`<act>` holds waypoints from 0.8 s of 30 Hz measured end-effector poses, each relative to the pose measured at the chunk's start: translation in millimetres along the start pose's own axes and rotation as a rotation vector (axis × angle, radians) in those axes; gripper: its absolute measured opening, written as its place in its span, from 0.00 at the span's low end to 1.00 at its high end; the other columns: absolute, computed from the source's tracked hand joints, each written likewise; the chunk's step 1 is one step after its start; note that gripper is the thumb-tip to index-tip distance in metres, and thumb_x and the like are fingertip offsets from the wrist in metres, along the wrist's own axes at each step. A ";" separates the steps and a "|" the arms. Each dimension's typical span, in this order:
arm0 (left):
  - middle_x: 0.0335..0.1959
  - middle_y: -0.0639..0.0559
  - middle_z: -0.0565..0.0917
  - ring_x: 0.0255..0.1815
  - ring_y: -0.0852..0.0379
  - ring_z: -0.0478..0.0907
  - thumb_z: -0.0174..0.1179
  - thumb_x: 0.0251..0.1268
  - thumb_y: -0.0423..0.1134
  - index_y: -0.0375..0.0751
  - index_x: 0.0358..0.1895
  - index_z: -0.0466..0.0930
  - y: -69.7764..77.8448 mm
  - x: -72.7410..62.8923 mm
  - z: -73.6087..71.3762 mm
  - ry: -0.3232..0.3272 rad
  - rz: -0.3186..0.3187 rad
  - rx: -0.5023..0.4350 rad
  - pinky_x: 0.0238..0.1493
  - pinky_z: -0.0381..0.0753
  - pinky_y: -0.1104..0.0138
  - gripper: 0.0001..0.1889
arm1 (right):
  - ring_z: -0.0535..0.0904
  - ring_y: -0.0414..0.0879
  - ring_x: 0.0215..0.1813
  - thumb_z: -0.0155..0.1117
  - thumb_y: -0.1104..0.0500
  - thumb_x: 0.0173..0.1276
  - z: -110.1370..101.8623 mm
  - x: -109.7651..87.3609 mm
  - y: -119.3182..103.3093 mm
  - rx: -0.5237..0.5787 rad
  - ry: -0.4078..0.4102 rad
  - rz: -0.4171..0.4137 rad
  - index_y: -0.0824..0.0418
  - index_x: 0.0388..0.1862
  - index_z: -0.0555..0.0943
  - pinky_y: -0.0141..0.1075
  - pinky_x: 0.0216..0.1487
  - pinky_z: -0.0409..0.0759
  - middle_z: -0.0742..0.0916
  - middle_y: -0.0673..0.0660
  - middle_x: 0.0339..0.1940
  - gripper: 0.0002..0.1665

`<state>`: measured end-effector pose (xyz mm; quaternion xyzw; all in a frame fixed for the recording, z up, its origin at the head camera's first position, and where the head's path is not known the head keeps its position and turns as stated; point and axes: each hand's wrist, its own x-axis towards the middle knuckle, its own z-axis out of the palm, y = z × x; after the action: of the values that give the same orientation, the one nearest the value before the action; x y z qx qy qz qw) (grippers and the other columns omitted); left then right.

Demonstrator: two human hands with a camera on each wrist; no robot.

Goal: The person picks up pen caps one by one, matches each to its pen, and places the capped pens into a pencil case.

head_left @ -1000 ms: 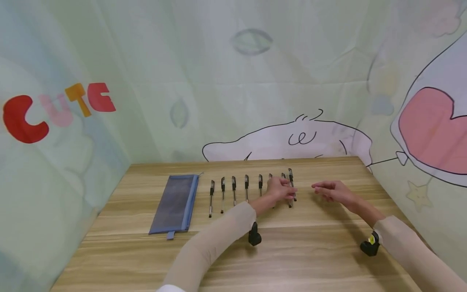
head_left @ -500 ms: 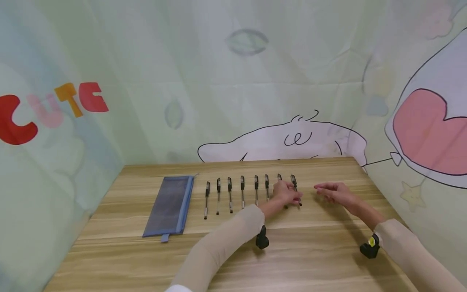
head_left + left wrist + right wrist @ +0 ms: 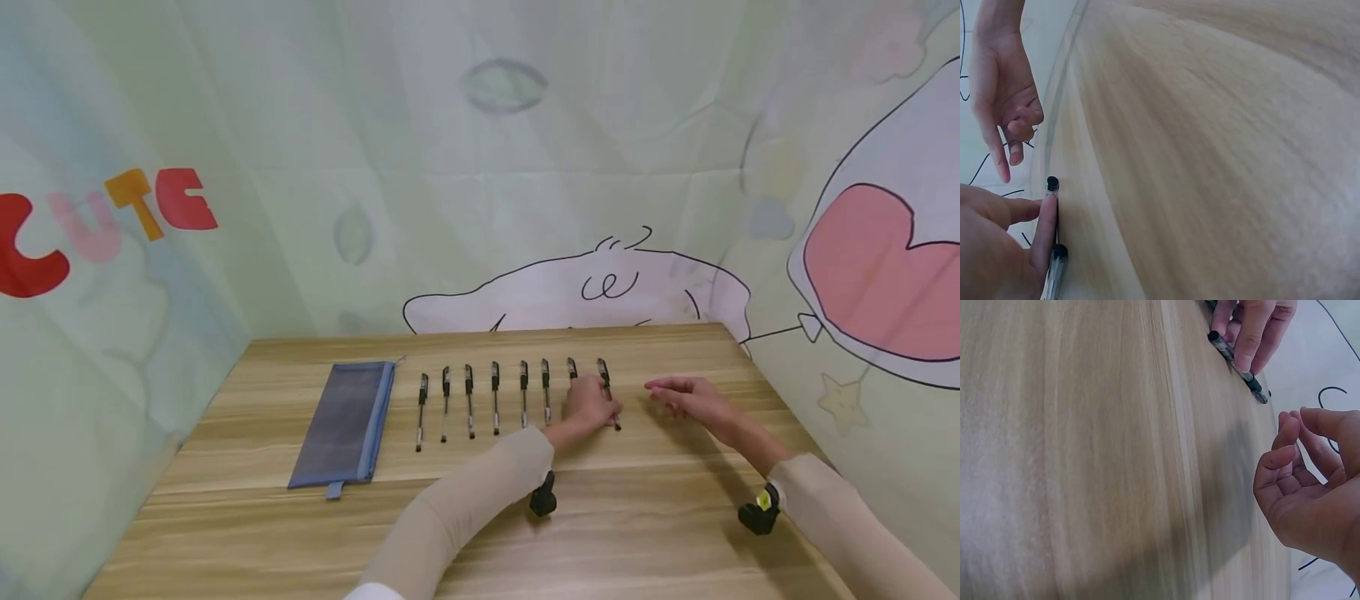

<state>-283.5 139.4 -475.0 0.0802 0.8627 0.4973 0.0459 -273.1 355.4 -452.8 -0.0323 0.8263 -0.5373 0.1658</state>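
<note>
Several black-capped clear pens lie side by side in a row on the wooden table, caps toward the back. My left hand [image 3: 590, 406] is at the right end of that row and pinches the rightmost pen [image 3: 604, 372] between thumb and fingers. In the right wrist view the thumb lies along this pen [image 3: 1225, 351]. Part of the neighbouring pen [image 3: 572, 367] is hidden under the hand. To the right, my right hand [image 3: 693, 402] hovers over the table with its fingers loosely bent, holding nothing. The left wrist view shows the gripped pen's black end [image 3: 1052, 182] beyond the fingers.
A blue mesh zip pouch [image 3: 341, 425] lies flat left of the leftmost pen [image 3: 422, 412]. The wooden table [image 3: 637, 517] ends at the back against a printed curtain [image 3: 360, 167]. Cameras are strapped to both wrists.
My left hand has moved slightly right and toward me, drawing the rightmost pen along, farther from its neighbour. The right hand stays almost where it was. The head view has shifted slightly right.
</note>
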 end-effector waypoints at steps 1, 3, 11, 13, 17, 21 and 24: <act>0.11 0.54 0.79 0.08 0.65 0.74 0.72 0.58 0.29 0.36 0.28 0.82 -0.3 -0.5 0.2 0.000 0.008 0.008 0.14 0.76 0.78 0.07 | 0.77 0.39 0.38 0.57 0.53 0.81 0.4 -1.2 -0.1 0.005 0.007 0.005 0.73 0.70 0.72 0.31 0.36 0.78 0.87 0.50 0.48 0.29; 0.11 0.53 0.80 0.08 0.65 0.74 0.72 0.59 0.29 0.36 0.30 0.82 -0.5 -1.1 0.0 0.001 0.013 0.015 0.14 0.75 0.78 0.07 | 0.77 0.38 0.38 0.57 0.53 0.81 0.8 -3.2 -0.1 0.010 0.011 0.005 0.73 0.70 0.72 0.31 0.35 0.78 0.87 0.49 0.46 0.29; 0.27 0.45 0.90 0.19 0.53 0.87 0.71 0.63 0.33 0.27 0.55 0.82 -0.7 0.9 -14.6 -0.028 0.009 -0.069 0.21 0.83 0.74 0.19 | 0.76 0.38 0.37 0.56 0.52 0.81 0.7 -7.3 -0.4 0.002 0.004 0.016 0.73 0.70 0.71 0.31 0.35 0.77 0.86 0.48 0.44 0.30; 0.31 0.42 0.91 0.24 0.50 0.89 0.70 0.64 0.34 0.28 0.54 0.83 -2.7 1.6 -23.6 -0.053 -0.006 -0.130 0.24 0.85 0.74 0.17 | 0.75 0.38 0.37 0.56 0.52 0.81 1.9 -7.6 -0.8 0.001 0.006 0.014 0.72 0.70 0.72 0.31 0.35 0.77 0.86 0.47 0.44 0.30; 0.41 0.39 0.90 0.31 0.49 0.90 0.68 0.68 0.35 0.30 0.52 0.84 -8.1 0.4 -49.9 -0.106 -0.095 -0.343 0.33 0.89 0.69 0.14 | 0.76 0.39 0.37 0.56 0.52 0.81 4.7 -9.9 -3.5 0.006 -0.004 0.004 0.73 0.70 0.71 0.31 0.35 0.77 0.86 0.48 0.44 0.31; 0.49 0.35 0.87 0.31 0.58 0.86 0.66 0.69 0.35 0.33 0.52 0.84 -17.1 -2.7 -87.4 -0.112 -0.196 -0.543 0.41 0.90 0.66 0.13 | 0.76 0.39 0.38 0.56 0.52 0.81 7.1 -11.9 -6.0 0.005 -0.008 0.020 0.73 0.70 0.71 0.31 0.36 0.78 0.86 0.50 0.46 0.30; 0.53 0.32 0.85 0.30 0.59 0.85 0.65 0.71 0.37 0.34 0.56 0.83 -26.7 -9.0 -122.1 -0.118 -0.207 -0.556 0.45 0.90 0.65 0.14 | 0.76 0.39 0.38 0.56 0.52 0.81 8.9 -13.5 -7.7 -0.001 -0.017 0.014 0.73 0.71 0.71 0.31 0.37 0.78 0.86 0.50 0.46 0.30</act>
<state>-296.6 20.8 -436.9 0.0050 0.6928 0.7017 0.1662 -258.6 347.4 -446.0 -0.0309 0.8254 -0.5354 0.1765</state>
